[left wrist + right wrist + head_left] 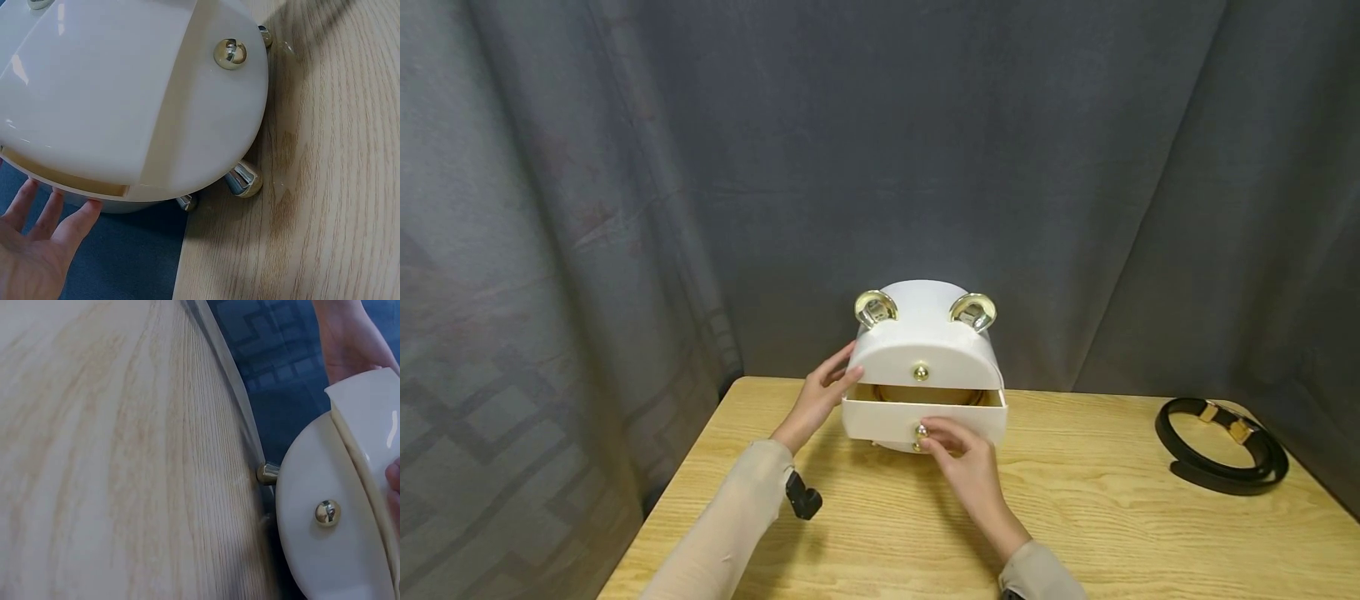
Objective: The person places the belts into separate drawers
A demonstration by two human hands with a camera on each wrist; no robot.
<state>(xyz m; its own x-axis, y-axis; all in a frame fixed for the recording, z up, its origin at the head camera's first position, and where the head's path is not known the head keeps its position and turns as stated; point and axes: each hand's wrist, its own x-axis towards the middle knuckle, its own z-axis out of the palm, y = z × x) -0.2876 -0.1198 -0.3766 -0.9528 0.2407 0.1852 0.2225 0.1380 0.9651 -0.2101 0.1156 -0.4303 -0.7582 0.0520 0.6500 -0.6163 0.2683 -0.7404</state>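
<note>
A white rounded jewelry box with two gold ear-shaped pieces and gold knobs stands near the table's far edge. Its middle drawer is pulled partly out, and a curved brown edge shows inside, too little to tell its kind. My right hand pinches the drawer's gold knob between thumb and fingers. Against the box's left side rests my left hand, fingers extended. The left wrist view shows its fingertips touching the white side. Below, the lower drawer's knob appears in the right wrist view.
A coiled black belt with gold-coloured metal parts lies on the right of the wooden table. Behind the table hangs a dark grey curtain. Short gold feet hold the box up.
</note>
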